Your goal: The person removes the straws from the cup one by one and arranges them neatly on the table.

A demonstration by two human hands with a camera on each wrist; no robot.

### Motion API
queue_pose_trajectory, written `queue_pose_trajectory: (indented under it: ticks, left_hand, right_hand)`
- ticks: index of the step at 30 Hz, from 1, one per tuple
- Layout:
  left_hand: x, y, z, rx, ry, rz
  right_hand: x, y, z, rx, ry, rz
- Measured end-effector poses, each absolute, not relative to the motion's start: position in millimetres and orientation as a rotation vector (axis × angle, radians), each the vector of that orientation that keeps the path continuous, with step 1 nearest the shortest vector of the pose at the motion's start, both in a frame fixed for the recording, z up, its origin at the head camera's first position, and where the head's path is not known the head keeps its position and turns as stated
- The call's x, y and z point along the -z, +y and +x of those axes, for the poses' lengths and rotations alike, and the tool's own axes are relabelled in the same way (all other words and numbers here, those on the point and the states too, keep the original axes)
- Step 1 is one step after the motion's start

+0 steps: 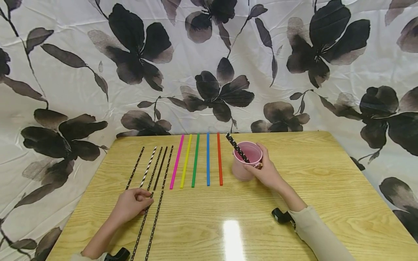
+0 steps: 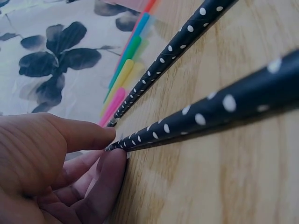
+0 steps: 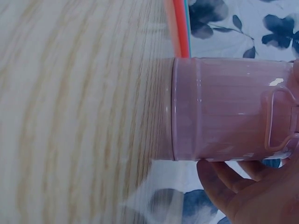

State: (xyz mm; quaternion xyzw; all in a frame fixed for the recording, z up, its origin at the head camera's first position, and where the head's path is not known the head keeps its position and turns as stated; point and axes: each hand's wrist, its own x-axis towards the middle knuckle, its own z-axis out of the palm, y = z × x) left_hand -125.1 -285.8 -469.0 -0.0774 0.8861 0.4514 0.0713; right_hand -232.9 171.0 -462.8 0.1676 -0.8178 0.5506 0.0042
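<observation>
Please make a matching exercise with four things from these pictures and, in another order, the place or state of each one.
Things:
1. pink cup
2. polka-dot straw
3. orange straw
4. left hand

Places or states:
A. lies flat on the table, just left of the cup
B. pinches the end of a dotted black straw
C. held by the right hand
D. leans inside the cup

Pairs: 1-C, 2-D, 3-A, 4-B

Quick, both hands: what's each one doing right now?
Left hand: pinching the end of a black dotted straw lying on the table.
Right hand: gripping the pink cup, which has one dotted straw in it.
</observation>
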Motion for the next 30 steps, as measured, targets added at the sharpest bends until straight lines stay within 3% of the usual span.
queue_pose_trajectory:
  ticks: [30]
  left_hand:
    - [458.0,-288.5,-130.8,-1.523,2.530,-0.202]
  right_hand:
    - [461.7,173.4,-233.9,-1.728,-2.580,0.518]
